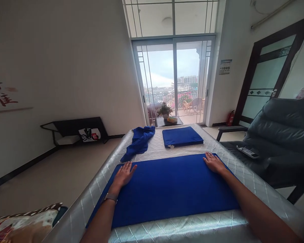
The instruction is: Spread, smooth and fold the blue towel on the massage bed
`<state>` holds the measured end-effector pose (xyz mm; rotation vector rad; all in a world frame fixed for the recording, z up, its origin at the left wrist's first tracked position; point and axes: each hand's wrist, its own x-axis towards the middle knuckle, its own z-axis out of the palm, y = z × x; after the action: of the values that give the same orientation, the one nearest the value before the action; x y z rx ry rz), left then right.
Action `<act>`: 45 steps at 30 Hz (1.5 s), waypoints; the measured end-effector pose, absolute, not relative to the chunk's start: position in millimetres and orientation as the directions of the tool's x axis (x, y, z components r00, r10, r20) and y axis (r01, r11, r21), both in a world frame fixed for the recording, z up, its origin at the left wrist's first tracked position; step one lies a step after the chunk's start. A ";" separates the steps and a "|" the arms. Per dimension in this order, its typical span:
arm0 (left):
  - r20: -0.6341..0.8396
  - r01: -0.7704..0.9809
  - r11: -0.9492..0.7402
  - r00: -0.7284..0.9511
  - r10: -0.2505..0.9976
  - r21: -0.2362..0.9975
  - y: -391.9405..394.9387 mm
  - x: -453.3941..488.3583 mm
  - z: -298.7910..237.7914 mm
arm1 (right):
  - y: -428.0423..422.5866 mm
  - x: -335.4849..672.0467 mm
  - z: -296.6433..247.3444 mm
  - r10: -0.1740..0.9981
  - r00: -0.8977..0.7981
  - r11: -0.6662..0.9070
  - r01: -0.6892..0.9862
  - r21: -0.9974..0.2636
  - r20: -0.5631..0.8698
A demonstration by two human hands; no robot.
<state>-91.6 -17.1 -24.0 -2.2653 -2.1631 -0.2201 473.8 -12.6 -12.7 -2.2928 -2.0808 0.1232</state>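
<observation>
A blue cloth (172, 189) lies spread flat in a wide rectangle across the near part of the mattress (187, 222). My left hand (125, 174) rests flat on its far left corner, fingers stretched out, with a band on the wrist. Near the far right corner, my right hand (214, 163) lies palm down with its fingers extended. Beyond the cloth sits a neatly folded blue cloth (182, 135) with a small white tag at its front edge. To its left, a crumpled blue cloth (139, 143) trails toward the mattress's left side.
A dark armchair (283, 141) stands close on the right, with a white device (248, 152) on its seat. Past the far mattress edge are a small table (176, 122) with a potted plant (165, 109) and sliding glass doors (157, 67). Patterned bedding (27, 226) lies at lower left.
</observation>
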 end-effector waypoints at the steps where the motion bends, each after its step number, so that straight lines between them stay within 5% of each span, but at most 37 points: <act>1: 0.103 0.995 -0.036 0.026 0.994 0.091 -17.8 -100.3 -23.2 | -11.0 481.7 -14.8 0.993 0.113 -0.114 0.989 -0.092 -0.020; 18: 0.102 0.989 0.087 -0.099 0.990 0.122 -23.1 -119.8 -22.0 | -3.9 503.5 -26.3 0.992 0.125 -0.121 0.982 -0.147 0.019; 45: 0.165 0.977 0.084 -0.117 0.979 0.197 -24.5 -110.0 -20.2 | -8.6 502.5 -18.8 0.994 0.081 -0.078 0.996 -0.049 0.078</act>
<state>-110.0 -24.5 -20.2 -2.0934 -2.3201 -0.4075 502.5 -8.6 -18.8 -2.2425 -2.0704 -0.0370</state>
